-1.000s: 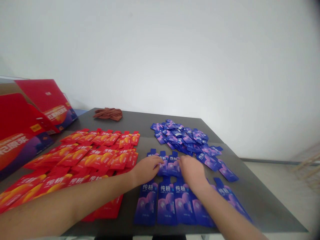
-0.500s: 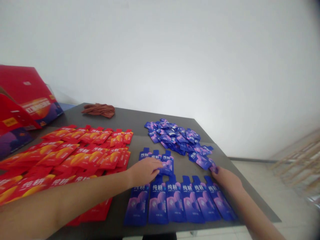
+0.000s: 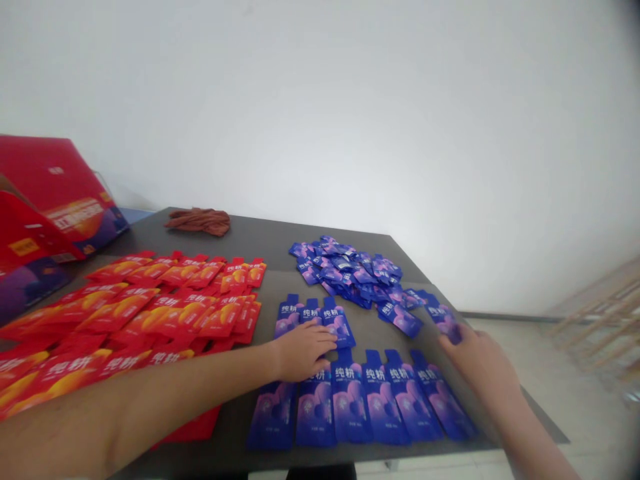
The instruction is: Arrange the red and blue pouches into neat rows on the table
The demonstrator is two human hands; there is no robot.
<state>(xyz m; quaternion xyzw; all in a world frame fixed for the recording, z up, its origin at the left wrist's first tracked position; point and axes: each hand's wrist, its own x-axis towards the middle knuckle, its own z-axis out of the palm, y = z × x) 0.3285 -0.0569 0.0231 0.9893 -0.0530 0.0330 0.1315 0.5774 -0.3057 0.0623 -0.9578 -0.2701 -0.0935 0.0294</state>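
We are resting our left hand point(image 3: 305, 350) flat, fingers loosely spread, on the short row point(image 3: 314, 315) of three blue pouches near the middle of the table point(image 3: 280, 233); our right hand point(image 3: 480, 363) is pinching a single blue pouch point(image 3: 443, 319) by its lower end close to the right edge, though blur is softening the grip; the front row point(image 3: 370, 403) is lying right along the near edge, and our right forearm is passing over its right end, so we are risking sweeping those pouches off the near right corner; the left palm is pressing where the two rows are meeting, so any slide is threatening to skew both; the pinched pouch is looking glossy and may be slipping loose onto the loose heap point(image 3: 350, 267) towards the far edge
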